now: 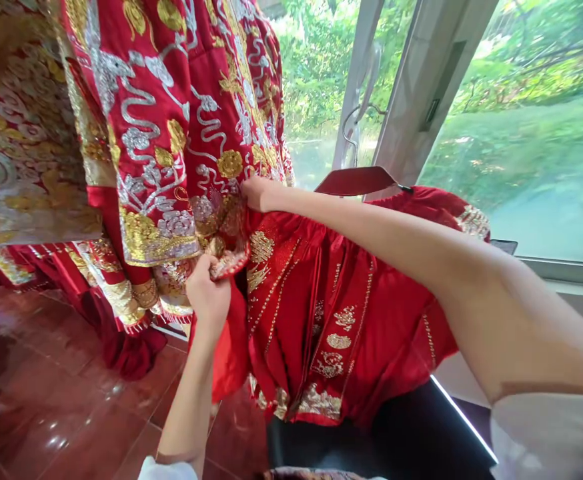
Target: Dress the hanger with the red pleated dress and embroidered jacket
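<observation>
A red jacket (206, 120) with gold and silver embroidery hangs at the upper left. My left hand (209, 290) is closed on its lower edge, pinching the beaded hem near the gold border. Higher up and to the right, my right hand (260, 195) is closed against the jacket's side, its fingertips partly hidden in the cloth. Below my right forearm a red pleated skirt (356, 333) with gold motifs hangs from a dark red hanger (356, 180).
More embroidered red garments (16, 133) crowd the left side. Behind the skirt are a window frame (416, 100) and a metal hook (349, 133). A black surface (396, 433) lies under the skirt, over a red tiled floor (71, 407).
</observation>
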Demonstrator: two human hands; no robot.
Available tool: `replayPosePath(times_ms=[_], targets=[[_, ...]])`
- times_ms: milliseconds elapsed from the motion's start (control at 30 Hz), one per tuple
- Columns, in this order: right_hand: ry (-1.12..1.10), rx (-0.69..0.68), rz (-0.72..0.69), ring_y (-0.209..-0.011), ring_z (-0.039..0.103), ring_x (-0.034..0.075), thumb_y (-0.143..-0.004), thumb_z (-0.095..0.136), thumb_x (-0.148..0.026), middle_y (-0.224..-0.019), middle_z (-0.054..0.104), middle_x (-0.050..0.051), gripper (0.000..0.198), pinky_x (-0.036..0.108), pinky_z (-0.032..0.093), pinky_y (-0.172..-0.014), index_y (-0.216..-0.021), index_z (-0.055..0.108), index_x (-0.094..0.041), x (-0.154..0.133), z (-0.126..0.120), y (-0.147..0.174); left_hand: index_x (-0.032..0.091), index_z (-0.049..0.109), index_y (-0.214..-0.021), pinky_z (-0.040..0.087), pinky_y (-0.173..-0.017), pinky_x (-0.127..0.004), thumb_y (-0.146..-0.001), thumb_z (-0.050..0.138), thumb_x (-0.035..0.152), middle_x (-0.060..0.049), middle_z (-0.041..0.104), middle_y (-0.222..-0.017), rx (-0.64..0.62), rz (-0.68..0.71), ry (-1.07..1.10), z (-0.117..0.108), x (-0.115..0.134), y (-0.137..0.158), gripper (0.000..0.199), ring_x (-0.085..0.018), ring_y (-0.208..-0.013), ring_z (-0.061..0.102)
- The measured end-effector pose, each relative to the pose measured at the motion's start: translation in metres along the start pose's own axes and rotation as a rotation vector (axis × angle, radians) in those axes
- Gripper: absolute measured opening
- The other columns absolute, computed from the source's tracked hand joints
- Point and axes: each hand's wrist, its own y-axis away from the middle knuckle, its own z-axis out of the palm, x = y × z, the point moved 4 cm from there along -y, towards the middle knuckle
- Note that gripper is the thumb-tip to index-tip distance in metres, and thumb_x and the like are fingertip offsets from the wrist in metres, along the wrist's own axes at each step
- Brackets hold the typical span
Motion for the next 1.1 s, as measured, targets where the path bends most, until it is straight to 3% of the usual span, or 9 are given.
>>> replayPosePath(times_ms=[167,333,467,567,767,833,967,1033,1100], targets=[[-0.010,0.388,0.315,-0.083,0.057,0.021,-0.081,0.032,-0.004,-0.089,0.062,0.013,0.032,0.029,0.041,-0.068,-0.097,0.059,-0.009,0.030,-0.051,0.029,0.020,0.054,-0.077,0.036,-0.059,-0.025,-0.086,0.055,0.039,0.001,0.057,-0.065,0.105,-0.020,0.090,-0.033,0.043,0.002,0.021,-0.014,-0.058,0.050],[-0.035,0.339,0.357,-0.072,0.047,0.014,-0.079,0.040,-0.004,-0.079,0.058,0.011,0.017,0.028,0.036,-0.069,-0.078,0.055,-0.011,0.049,-0.076,0.075,0.021,0.056,-0.091,0.042,-0.063,-0.028,-0.093,0.046,0.035,-0.004,0.066,-0.080,-0.352,0.110,0.146,0.018,0.109,0.034,0.018,-0.019,-0.069,0.061],[-0.016,0.294,0.368,-0.065,0.042,0.012,-0.079,0.039,-0.006,-0.072,0.055,0.009,0.017,0.028,0.033,-0.065,-0.075,0.055,-0.010,0.061,-0.064,0.104,0.017,0.057,-0.100,0.047,-0.074,-0.034,-0.090,0.048,0.026,-0.012,0.067,-0.094,-0.487,0.063,0.085,0.072,0.097,0.038,0.016,-0.026,-0.087,0.065],[0.031,0.237,0.360,-0.060,0.043,0.012,-0.075,0.042,-0.009,-0.065,0.052,0.006,0.017,0.028,0.030,-0.058,-0.077,0.058,-0.013,0.062,-0.050,0.115,0.014,0.057,-0.102,0.048,-0.075,-0.038,-0.086,0.052,0.023,-0.015,0.067,-0.096,-0.566,-0.001,0.022,0.095,0.076,0.049,0.019,-0.030,-0.088,0.065],[0.062,0.236,0.320,-0.059,0.046,0.014,-0.070,0.045,-0.012,-0.060,0.049,0.006,0.016,0.027,0.030,-0.053,-0.073,0.061,-0.013,0.061,-0.044,0.114,0.016,0.058,-0.108,0.051,-0.082,-0.038,-0.089,0.048,0.046,-0.015,0.065,-0.108,-0.764,0.158,0.187,0.081,0.101,0.089,0.036,-0.028,-0.097,0.063],[0.067,0.220,0.306,-0.061,0.047,0.014,-0.068,0.047,-0.012,-0.061,0.050,0.006,0.015,0.026,0.031,-0.054,-0.071,0.061,-0.012,0.064,-0.044,0.110,0.018,0.059,-0.110,0.049,-0.089,-0.040,-0.089,0.047,0.050,-0.014,0.065,-0.112,-0.654,0.258,0.201,0.065,0.112,0.078,0.040,-0.027,-0.103,0.061],[0.112,0.114,0.259,-0.062,0.050,0.014,-0.067,0.049,-0.011,-0.060,0.051,0.006,0.013,0.027,0.034,-0.056,-0.069,0.062,-0.011,0.069,-0.047,0.105,0.015,0.053,-0.123,0.032,-0.108,-0.049,-0.089,0.051,0.041,-0.017,0.052,-0.133,-0.125,0.252,0.025,0.042,0.104,0.019,0.043,-0.032,-0.128,0.043],[0.101,-0.003,0.222,-0.061,0.050,0.014,-0.067,0.049,-0.010,-0.058,0.052,0.005,0.014,0.028,0.035,-0.058,-0.068,0.064,-0.011,0.068,-0.049,0.104,0.011,0.049,-0.128,0.035,-0.104,-0.050,-0.087,0.054,0.044,-0.021,0.052,-0.132,-0.165,0.191,-0.007,0.051,0.091,-0.011,0.052,-0.034,-0.124,0.047],[0.066,-0.088,0.183,-0.059,0.049,0.013,-0.068,0.050,-0.011,-0.056,0.051,0.003,0.015,0.028,0.036,-0.059,-0.068,0.065,-0.012,0.066,-0.052,0.104,0.011,0.052,-0.121,0.043,-0.094,-0.044,-0.087,0.053,0.047,-0.018,0.062,-0.118,-0.371,0.212,0.073,0.065,0.082,-0.034,0.049,-0.030,-0.108,0.057]])
